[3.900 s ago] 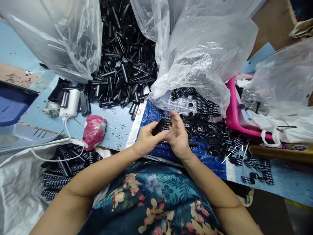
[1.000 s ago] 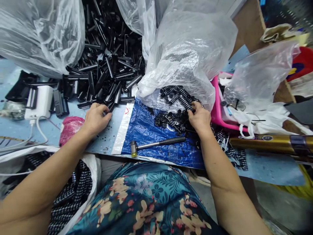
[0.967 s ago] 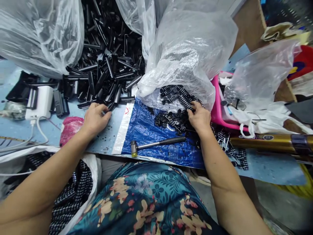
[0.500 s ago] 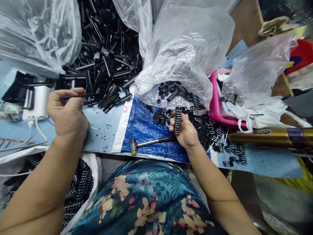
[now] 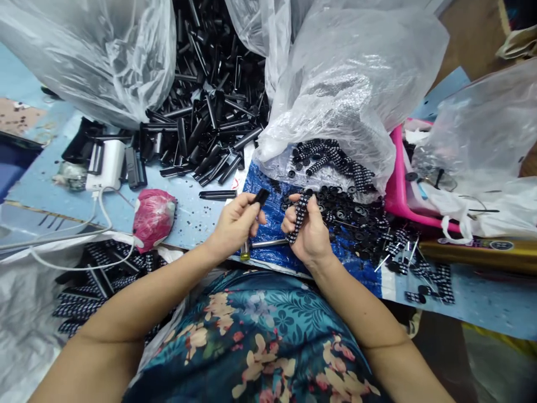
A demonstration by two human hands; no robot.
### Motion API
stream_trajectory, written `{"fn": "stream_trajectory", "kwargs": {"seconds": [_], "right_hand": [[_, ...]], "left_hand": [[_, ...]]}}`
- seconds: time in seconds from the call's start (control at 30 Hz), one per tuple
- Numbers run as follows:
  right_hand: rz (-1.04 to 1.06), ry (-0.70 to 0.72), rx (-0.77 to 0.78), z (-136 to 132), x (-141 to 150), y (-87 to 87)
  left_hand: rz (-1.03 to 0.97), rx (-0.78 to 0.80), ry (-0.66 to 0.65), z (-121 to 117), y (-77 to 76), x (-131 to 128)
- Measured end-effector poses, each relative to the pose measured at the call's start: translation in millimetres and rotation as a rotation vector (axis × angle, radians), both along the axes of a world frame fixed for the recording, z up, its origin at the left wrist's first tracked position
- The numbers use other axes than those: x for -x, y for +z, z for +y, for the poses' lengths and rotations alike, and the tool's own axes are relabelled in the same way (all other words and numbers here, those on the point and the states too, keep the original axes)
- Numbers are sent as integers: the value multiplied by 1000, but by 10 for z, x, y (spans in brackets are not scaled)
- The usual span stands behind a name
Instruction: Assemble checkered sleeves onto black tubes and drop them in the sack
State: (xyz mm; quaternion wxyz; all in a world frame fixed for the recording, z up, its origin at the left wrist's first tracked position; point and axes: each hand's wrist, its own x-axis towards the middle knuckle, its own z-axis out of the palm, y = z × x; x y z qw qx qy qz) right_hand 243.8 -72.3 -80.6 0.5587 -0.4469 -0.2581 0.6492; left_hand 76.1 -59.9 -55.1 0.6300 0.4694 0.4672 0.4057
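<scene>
My left hand is closed on a short black plastic piece pinched at its near end, the far end sticking out past the fingertips. Just to its right, my right hand has its fingers wrapped round a black strip with white checks, held nearly upright. A small gap separates the two held pieces. Below them a small hammer lies on the blue sheet, its head partly hidden behind my left hand. One loose black channel-shaped piece rests left of the sheet.
A heap of black plastic pieces lies at the back. Black discs and metal pins spread right of my hands, before a clear plastic bag. A pink tray, white power adapter and pink wrapped bundle stand around.
My left hand has come from beside the heap to the middle, bringing the black plastic piece close to my right hand. The checked strip is now tilted. The view has swung left.
</scene>
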Motion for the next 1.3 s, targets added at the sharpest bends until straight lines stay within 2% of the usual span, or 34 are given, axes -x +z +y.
{"fn": "stream_trajectory", "kwargs": {"seconds": [0.1, 0.23, 0.3, 0.43, 0.53, 0.77, 0.93, 1.1, 1.23, 1.3], "right_hand": [[-45, -68, -51, 1, 122, 0], [-277, 19, -202, -19, 172, -22], [-509, 49, -373, -50, 91, -51], [-1022, 155, -811, -102, -162, -113], [-1181, 198, -964, -121, -246, -117], [-1306, 59, -1056, -209, -144, -41], [-1396, -16, -1082, -254, -121, -55], [-1444, 75, -1028, -293, -95, -116], [-1401, 174, -980, -279, -150, -159], [-1413, 227, -975, -297, -253, -198]], "left_hand": [[4, -88, 12, -33, -23, -204], [42, -133, 9, -40, -62, -295], [24, -91, 23, -49, -57, -247], [4, 0, 11, -88, -26, -107], [33, -14, 10, -119, -29, -82], [111, -64, 100, -204, -34, -181], [-39, 11, 75, -192, -4, -151], [-55, 76, -20, -103, -77, -72], [-128, 199, -79, -70, -185, -13], [-86, 162, -102, -47, -229, 100]]}}
